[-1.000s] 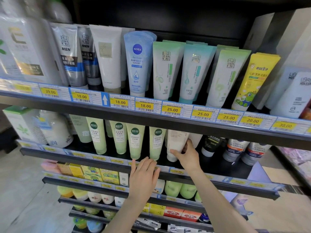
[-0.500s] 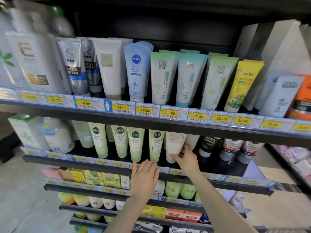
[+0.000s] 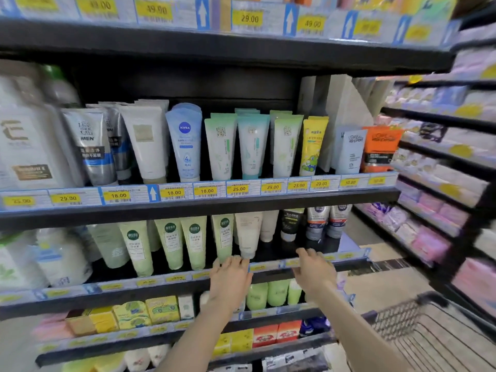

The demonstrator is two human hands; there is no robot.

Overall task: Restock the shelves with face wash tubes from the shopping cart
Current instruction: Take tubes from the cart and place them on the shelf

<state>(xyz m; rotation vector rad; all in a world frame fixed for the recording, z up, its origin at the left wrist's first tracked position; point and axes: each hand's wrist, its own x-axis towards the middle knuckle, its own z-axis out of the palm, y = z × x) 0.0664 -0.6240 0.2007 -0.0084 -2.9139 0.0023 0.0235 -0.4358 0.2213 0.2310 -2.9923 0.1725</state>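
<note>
We see both hands empty, fingers extended: left hand (image 3: 230,275) just below the cream face wash tube (image 3: 248,234), right hand (image 3: 312,268) beside it at the shelf edge (image 3: 271,267).

yellow price tags (image 3: 239,189), orange boxes (image 3: 276,335)

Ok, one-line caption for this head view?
Both hands, left and right, open at the shelf edge below a white tube; cart lower right.

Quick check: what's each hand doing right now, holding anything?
Left hand: open, fingers straight, fingertips at the shelf edge below the white tube, holding nothing.
Right hand: open, over the same shelf edge, holding nothing.
</note>
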